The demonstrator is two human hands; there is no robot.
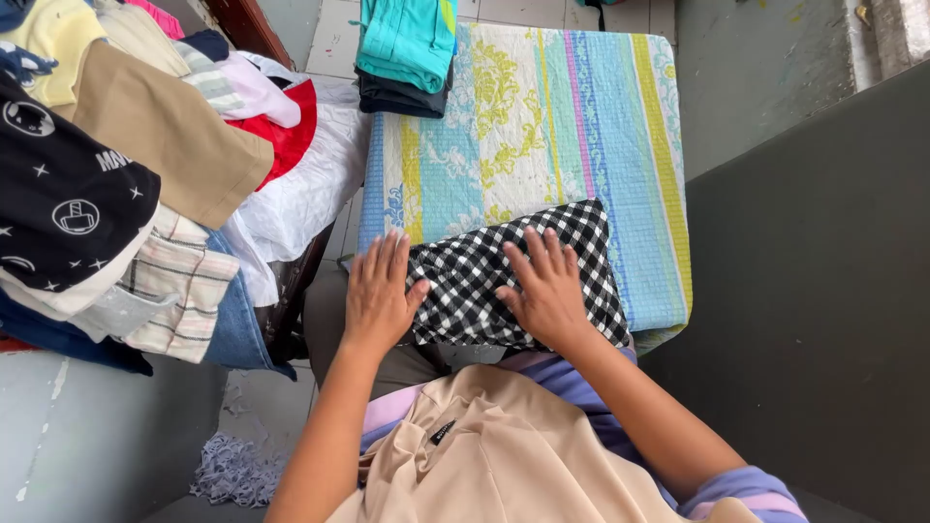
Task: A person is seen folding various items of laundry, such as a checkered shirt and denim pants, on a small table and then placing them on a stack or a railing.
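While my two hands lie flat, the checked cloth (513, 276) sits right under them, folded into a small black and white bundle. My right hand (544, 286) rests on top of it with the fingers spread wide, and my left hand (380, 291) presses on its left edge with the fingers lying close together. Neither hand pinches anything; both are open and flat.

The cloth lies on the near end of a table (620, 145) covered with a striped sheet in blue, yellow and white, with flowers on it. Past my fingertips, at the far end of the table, sits a small stack of folded clothes (407, 53), bright green on top and dark below.

Out beyond my left hand, well apart from the cloth, is a big heap of clothes (145, 174) in many colours, with a black top, a brown one and a red one. Below my wrists I can see my tan top (484, 455).
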